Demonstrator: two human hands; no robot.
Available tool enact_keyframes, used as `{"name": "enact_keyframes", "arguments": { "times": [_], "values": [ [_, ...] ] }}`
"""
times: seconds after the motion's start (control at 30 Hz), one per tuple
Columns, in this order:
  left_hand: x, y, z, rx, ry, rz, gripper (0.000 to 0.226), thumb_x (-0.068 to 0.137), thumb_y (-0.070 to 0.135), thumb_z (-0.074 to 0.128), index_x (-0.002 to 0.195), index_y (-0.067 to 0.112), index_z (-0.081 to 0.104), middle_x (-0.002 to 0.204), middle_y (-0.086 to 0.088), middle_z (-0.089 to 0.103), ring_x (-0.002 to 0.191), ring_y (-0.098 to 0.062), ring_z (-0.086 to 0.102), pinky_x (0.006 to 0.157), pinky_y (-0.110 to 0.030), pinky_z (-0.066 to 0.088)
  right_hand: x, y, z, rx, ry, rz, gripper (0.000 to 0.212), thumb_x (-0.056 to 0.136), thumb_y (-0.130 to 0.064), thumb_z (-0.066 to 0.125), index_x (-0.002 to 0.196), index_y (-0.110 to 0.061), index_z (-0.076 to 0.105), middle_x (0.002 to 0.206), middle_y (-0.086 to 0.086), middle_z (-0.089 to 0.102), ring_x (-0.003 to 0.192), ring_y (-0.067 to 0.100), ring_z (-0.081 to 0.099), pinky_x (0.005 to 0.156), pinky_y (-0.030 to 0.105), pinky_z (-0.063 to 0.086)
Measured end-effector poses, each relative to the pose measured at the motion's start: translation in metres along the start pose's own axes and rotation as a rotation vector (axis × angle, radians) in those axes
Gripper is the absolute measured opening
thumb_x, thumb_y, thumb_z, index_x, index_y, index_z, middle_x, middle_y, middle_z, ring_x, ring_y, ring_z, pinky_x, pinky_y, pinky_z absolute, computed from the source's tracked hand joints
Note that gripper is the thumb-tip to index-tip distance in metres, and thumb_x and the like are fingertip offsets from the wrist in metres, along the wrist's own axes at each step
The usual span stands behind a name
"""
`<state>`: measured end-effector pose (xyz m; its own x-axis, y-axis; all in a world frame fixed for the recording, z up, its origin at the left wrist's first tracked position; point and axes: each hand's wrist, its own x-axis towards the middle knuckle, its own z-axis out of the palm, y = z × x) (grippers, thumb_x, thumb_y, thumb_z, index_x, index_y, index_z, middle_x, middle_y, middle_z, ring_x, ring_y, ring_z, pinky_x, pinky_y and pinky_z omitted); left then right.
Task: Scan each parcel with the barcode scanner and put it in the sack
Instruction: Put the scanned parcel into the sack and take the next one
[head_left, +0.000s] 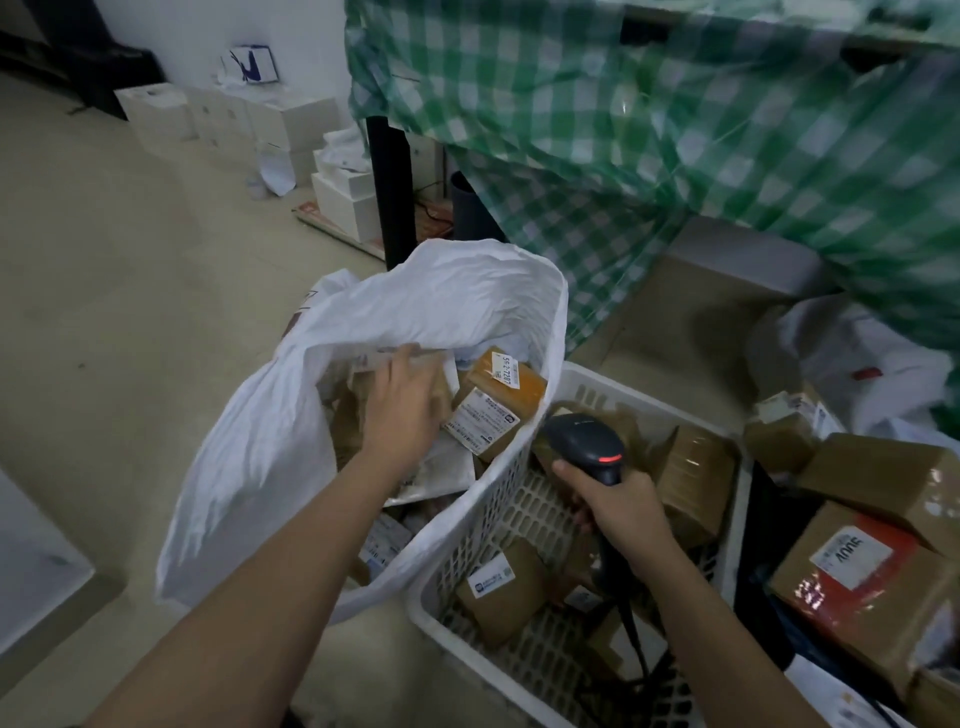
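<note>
Step in hand: the left hand (400, 400) reaches down into the mouth of the sack (291, 426) with a flat parcel (387, 358) blurred at its fingertips — judged to be the drop after a scan.
Doing it well: let go low and toward the far side of the sack, where room shows, so the parcel does not catch the limp near rim or slide back out; keep the arm off the rim so the mouth stays open.
Left grip: fingers spread over the blurred parcel — probably just letting it go, though whether they clasp it cannot be told.
Right grip: the right hand (621, 512) is clenched round the handle of the barcode scanner (587, 441), red light showing, head aimed over the basket; hold it there, ready for the next label.
Sack: white, crumpled, standing open on the floor just left of the basket, its rim draped against the basket's corner; inside lie several brown parcels, among them an orange-taped box (501, 387) with white labels.
Basket: a white slotted basket (597, 382), holding brown parcels waiting to be scanned, one labelled parcel (501, 590) nearest.
Loose pile: more cardboard boxes (878, 480) stacked right of the basket.
</note>
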<state>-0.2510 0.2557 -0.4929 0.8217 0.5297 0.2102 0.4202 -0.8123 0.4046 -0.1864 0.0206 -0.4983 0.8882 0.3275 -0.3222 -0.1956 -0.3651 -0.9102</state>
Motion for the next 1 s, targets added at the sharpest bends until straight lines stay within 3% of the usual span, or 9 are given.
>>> {"name": "enact_keyframes", "arguments": {
  "times": [0.13, 0.2, 0.3, 0.43, 0.57, 0.63, 0.77, 0.9, 1.0],
  "values": [
    [-0.029, 0.039, 0.019, -0.286, 0.034, 0.176, 0.04, 0.093, 0.01, 0.056, 0.132, 0.014, 0.052, 0.132, -0.009, 0.047, 0.119, -0.024, 0.047, 0.093, -0.04, 0.046, 0.01, 0.029, -0.022, 0.024, 0.07, 0.079, 0.03, 0.076, -0.033, 0.08, 0.069, -0.007, 0.065, 0.064, 0.014, 0.063, 0.056, 0.02, 0.061, 0.053, 0.029, 0.049],
    [-0.045, 0.059, 0.037, -0.346, -0.05, 0.241, 0.031, 0.095, 0.015, 0.055, 0.126, 0.015, 0.056, 0.123, -0.004, 0.051, 0.105, -0.02, 0.055, 0.082, -0.038, 0.05, 0.015, 0.044, -0.031, 0.054, 0.095, 0.126, 0.032, 0.075, -0.035, 0.081, 0.071, -0.006, 0.067, 0.066, 0.015, 0.065, 0.061, 0.023, 0.064, 0.059, 0.034, 0.05],
    [-0.06, 0.079, 0.075, -0.331, -0.223, 0.243, 0.024, 0.095, 0.022, 0.056, 0.118, 0.019, 0.06, 0.114, 0.0, 0.055, 0.101, -0.017, 0.057, 0.082, -0.035, 0.05, 0.022, 0.063, -0.042, 0.089, 0.101, 0.182, 0.034, 0.074, -0.035, 0.082, 0.079, -0.003, 0.07, 0.071, 0.017, 0.068, 0.065, 0.024, 0.066, 0.065, 0.037, 0.053],
    [-0.07, 0.084, 0.133, -0.28, -0.434, 0.101, 0.032, 0.093, 0.029, 0.059, 0.125, 0.021, 0.057, 0.123, 0.0, 0.053, 0.111, -0.016, 0.053, 0.085, -0.021, 0.04, 0.034, 0.085, -0.054, 0.104, 0.144, 0.209, 0.027, 0.076, -0.032, 0.08, 0.07, -0.01, 0.067, 0.064, 0.007, 0.066, 0.059, 0.018, 0.062, 0.064, 0.034, 0.051],
    [-0.076, 0.09, 0.196, -0.291, -0.602, -0.088, 0.039, 0.085, 0.046, 0.059, 0.119, 0.027, 0.056, 0.121, -0.001, 0.058, 0.108, -0.02, 0.057, 0.091, -0.034, 0.049, 0.046, 0.104, -0.062, 0.038, 0.204, 0.178, 0.027, 0.078, -0.033, 0.079, 0.064, -0.014, 0.066, 0.065, 0.012, 0.069, 0.06, 0.022, 0.065, 0.068, 0.043, 0.056],
    [-0.08, 0.098, 0.227, -0.27, -0.669, -0.184, 0.055, 0.078, 0.056, 0.061, 0.124, 0.028, 0.05, 0.122, -0.005, 0.058, 0.109, -0.026, 0.058, 0.09, -0.039, 0.05, 0.051, 0.112, -0.065, 0.011, 0.191, 0.164, 0.028, 0.078, -0.034, 0.079, 0.067, -0.011, 0.067, 0.069, 0.015, 0.07, 0.063, 0.024, 0.067, 0.07, 0.046, 0.056],
    [-0.087, 0.116, 0.269, -0.212, -0.858, -0.342, 0.093, 0.073, 0.054, 0.073, 0.144, 0.019, 0.024, 0.145, -0.014, 0.025, 0.132, -0.033, 0.034, 0.101, -0.039, 0.038, 0.061, 0.126, -0.071, -0.012, 0.188, 0.167, 0.023, 0.076, -0.037, 0.079, 0.072, -0.016, 0.069, 0.067, 0.006, 0.07, 0.066, 0.023, 0.069, 0.073, 0.05, 0.058],
    [-0.093, 0.124, 0.291, -0.158, -0.834, -0.383, 0.093, 0.068, 0.056, 0.075, 0.136, 0.019, 0.024, 0.143, -0.014, 0.022, 0.133, -0.034, 0.026, 0.104, -0.047, 0.037, 0.065, 0.134, -0.082, 0.027, 0.21, 0.208, 0.023, 0.078, -0.035, 0.078, 0.066, -0.019, 0.067, 0.058, 0.003, 0.067, 0.062, 0.024, 0.068, 0.072, 0.049, 0.059],
    [-0.093, 0.125, 0.282, -0.186, -0.801, -0.417, 0.079, 0.072, 0.048, 0.072, 0.132, 0.018, 0.029, 0.137, -0.014, 0.03, 0.131, -0.033, 0.028, 0.101, -0.039, 0.034, 0.064, 0.135, -0.087, 0.061, 0.223, 0.219, 0.023, 0.078, -0.031, 0.078, 0.065, -0.017, 0.066, 0.054, 0.001, 0.064, 0.057, 0.019, 0.066, 0.07, 0.046, 0.058]
  ]
}}
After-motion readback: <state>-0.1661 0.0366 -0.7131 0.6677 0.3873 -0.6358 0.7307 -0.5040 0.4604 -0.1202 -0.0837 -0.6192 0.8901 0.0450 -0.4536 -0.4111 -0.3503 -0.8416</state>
